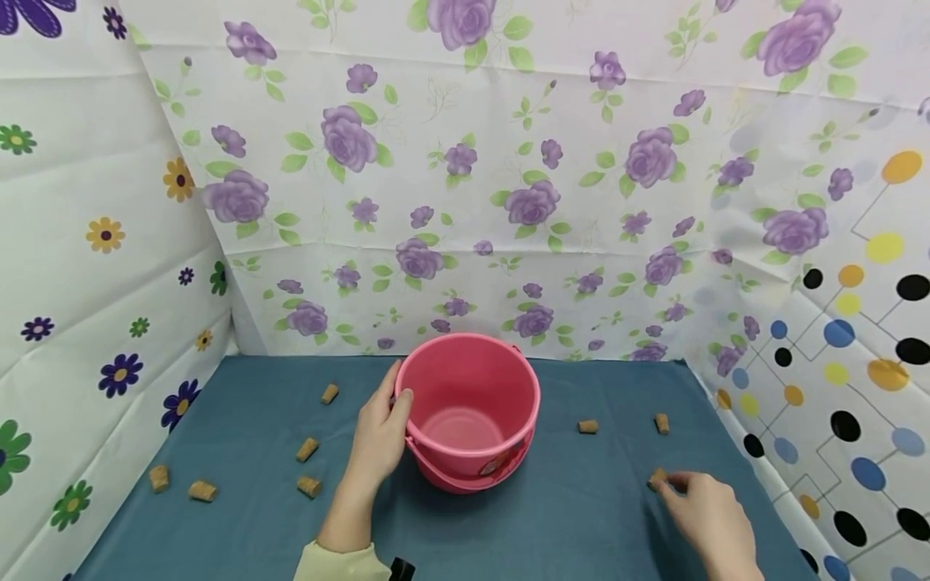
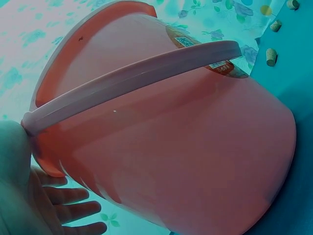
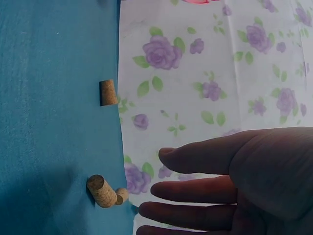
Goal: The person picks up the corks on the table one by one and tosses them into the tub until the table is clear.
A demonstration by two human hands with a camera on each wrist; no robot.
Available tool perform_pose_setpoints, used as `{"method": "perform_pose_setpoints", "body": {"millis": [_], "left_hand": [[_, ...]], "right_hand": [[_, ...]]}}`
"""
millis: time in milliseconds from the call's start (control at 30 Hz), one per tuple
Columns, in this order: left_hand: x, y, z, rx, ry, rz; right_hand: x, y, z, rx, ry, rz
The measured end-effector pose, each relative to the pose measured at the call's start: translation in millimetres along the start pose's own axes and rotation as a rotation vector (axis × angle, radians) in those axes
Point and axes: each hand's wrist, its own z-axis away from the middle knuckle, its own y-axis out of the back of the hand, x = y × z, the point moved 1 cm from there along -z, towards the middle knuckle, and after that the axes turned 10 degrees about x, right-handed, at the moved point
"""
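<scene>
A pink bucket [image 1: 465, 472] stands mid-table with its mouth turned up toward the head camera and nothing inside. My left hand [image 1: 381, 432] holds its left rim, thumb over the edge and the other fingers outside. The handle [image 2: 132, 73] hangs down along the bucket's near side in the left wrist view. Over at the right, my right hand [image 1: 708, 512] reaches to a cork [image 1: 656, 478] on the cloth. In the right wrist view its fingers [image 3: 190, 188] are fairly straight, with that cork [image 3: 101, 191] just beyond their tips.
Two more corks, one [image 1: 588, 427] right of the bucket and one [image 1: 661, 424] farther right, lie on the blue cloth [image 1: 567, 516]. Several corks [image 1: 308, 486] are scattered on the left side. A flowered sheet [image 1: 450, 210] hangs behind, with patterned sheets at both sides.
</scene>
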Motion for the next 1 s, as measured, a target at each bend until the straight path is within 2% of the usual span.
{"method": "perform_pose_setpoints", "body": {"millis": [633,800,1000], "left_hand": [[-1.1,1.2,1.0,0.005,0.0,-0.026],[-1.1,1.0,1.4,0.003,-0.002,-0.027],[-1.5,-0.2,0.7,-0.001,-0.004,-0.028]], "right_hand": [[8,-13,-8.6,-0.067,-0.028,0.039],[8,-14,-12.4,-0.053,-0.041,0.041],[4,-14,-15.0,0.003,-0.035,0.039]]}}
